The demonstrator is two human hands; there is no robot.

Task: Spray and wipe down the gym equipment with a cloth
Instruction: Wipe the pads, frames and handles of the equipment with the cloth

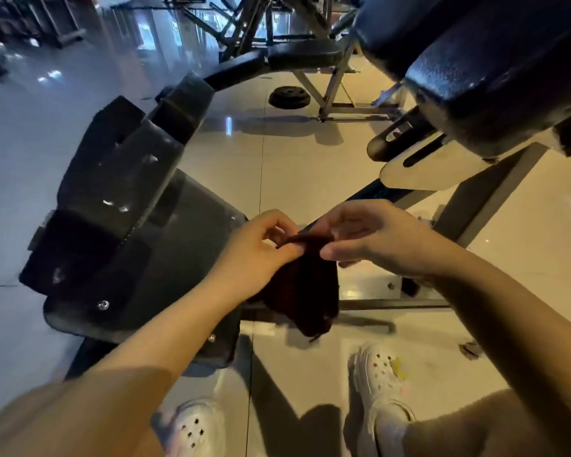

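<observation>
The cloth (305,285) hangs between the left hand (257,249) and right hand (373,239). A footplate (119,232) lies left of them. A padded seat (495,77) stands up right, with a weight plate (289,97) on the floor (294,166) behind.

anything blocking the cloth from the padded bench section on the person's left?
Nothing visible. Left hand and right hand pinch the dark cloth by its top edge; it hangs in the air right beside the black pad, with no object in the gap between them.
</observation>
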